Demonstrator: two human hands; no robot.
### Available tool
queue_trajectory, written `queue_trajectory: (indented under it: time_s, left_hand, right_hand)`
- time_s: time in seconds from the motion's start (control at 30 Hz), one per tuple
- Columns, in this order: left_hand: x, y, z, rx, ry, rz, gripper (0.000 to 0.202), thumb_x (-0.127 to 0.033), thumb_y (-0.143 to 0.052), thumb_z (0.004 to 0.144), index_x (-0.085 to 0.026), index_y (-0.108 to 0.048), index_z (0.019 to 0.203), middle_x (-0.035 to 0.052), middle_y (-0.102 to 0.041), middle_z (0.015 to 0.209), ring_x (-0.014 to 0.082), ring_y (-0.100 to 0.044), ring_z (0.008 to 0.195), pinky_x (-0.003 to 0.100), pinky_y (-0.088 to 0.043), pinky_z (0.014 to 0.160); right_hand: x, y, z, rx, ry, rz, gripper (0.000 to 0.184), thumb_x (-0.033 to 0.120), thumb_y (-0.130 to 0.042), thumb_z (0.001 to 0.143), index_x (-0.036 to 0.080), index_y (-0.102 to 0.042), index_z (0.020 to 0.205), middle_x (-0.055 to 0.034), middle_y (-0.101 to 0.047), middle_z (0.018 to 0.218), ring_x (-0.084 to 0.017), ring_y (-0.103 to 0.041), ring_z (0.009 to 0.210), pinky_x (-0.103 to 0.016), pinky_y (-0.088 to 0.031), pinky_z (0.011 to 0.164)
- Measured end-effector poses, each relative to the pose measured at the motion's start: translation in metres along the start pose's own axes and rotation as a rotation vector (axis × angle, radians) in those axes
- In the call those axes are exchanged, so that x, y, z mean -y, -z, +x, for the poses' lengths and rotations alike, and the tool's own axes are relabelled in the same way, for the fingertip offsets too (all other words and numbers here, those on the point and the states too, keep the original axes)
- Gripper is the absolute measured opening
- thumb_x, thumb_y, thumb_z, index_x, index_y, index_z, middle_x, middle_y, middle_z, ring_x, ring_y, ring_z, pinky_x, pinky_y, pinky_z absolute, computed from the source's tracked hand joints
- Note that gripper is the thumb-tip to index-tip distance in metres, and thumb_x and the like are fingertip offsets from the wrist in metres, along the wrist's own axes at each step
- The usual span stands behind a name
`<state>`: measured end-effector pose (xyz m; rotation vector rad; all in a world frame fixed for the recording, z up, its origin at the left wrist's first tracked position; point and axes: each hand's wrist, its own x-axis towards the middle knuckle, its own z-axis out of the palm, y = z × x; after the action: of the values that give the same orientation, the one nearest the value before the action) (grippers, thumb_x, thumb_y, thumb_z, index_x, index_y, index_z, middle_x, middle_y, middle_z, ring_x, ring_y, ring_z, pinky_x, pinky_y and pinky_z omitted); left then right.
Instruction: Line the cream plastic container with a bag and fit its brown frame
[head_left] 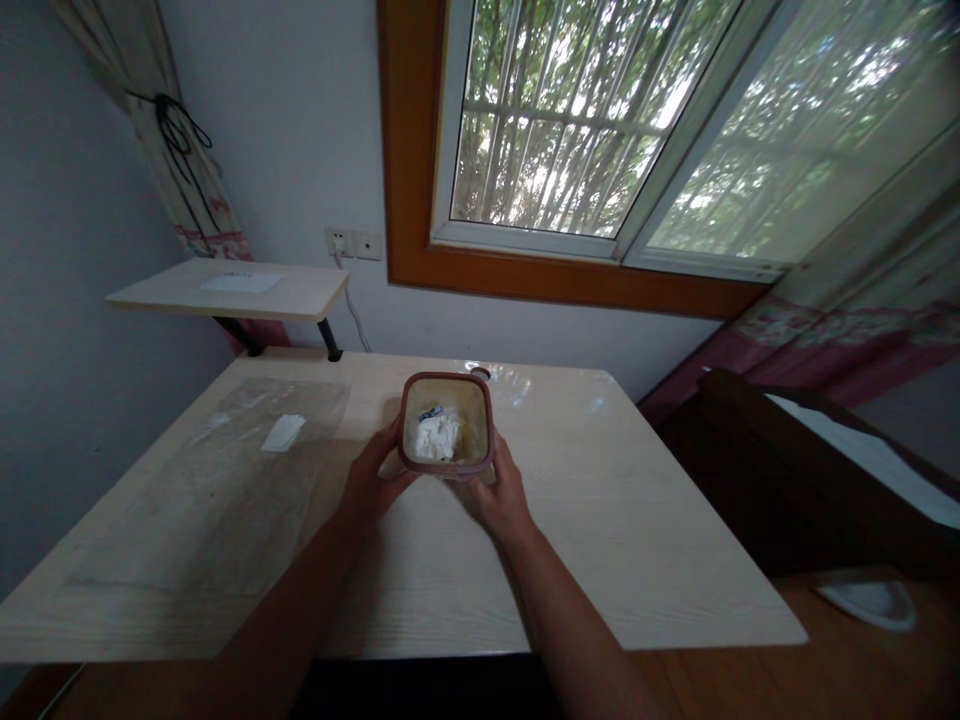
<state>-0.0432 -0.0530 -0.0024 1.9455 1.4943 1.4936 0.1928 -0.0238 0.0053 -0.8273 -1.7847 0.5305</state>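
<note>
A squarish plastic container (446,424) with a brown-red rim is held over the middle of a pale wooden table (615,520). Inside it lies a crumpled white lump with a bit of blue on top. My left hand (373,478) wraps the container's left side, fingers curled against its wall. Gripping its right lower corner is my right hand (501,490). No lid is on the container.
A clear plastic sheet (217,490) with a small white paper (283,432) covers the table's left half. A small wall shelf (232,290) stands at the back left under a wall socket (352,243). Dark wooden furniture (787,480) stands right of the table, below a window.
</note>
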Motion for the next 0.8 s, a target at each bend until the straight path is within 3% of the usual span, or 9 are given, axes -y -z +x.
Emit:
queue_trajectory:
  time_s: [0.37, 0.8]
  left_hand:
    - [-0.0065, 0.0009, 0.0030, 0.002, 0.040, -0.028, 0.065, -0.038, -0.073, 0.079, -0.021, -0.056, 0.140, 0.0097, -0.062, 0.141, 0.0305, -0.060, 0.127, 0.046, -0.048, 0.109]
    - [-0.0036, -0.0011, 0.0024, 0.010, 0.020, -0.024, 0.067, -0.037, -0.072, 0.083, -0.022, -0.051, 0.145, 0.0109, -0.062, 0.139, 0.0287, -0.062, 0.125, 0.043, -0.050, 0.106]
  right_hand:
    - [-0.0002, 0.0005, 0.0000, -0.012, 0.002, -0.017, 0.078, 0.062, -0.060, 0.091, 0.027, -0.036, 0.156, -0.0144, -0.054, 0.146, -0.037, -0.052, 0.134, -0.057, -0.044, 0.110]
    - [-0.0099, -0.0006, -0.0015, 0.004, -0.029, -0.047, 0.069, 0.050, -0.065, 0.091, 0.027, -0.042, 0.151, -0.0134, -0.057, 0.142, -0.035, -0.052, 0.132, -0.055, -0.043, 0.111]
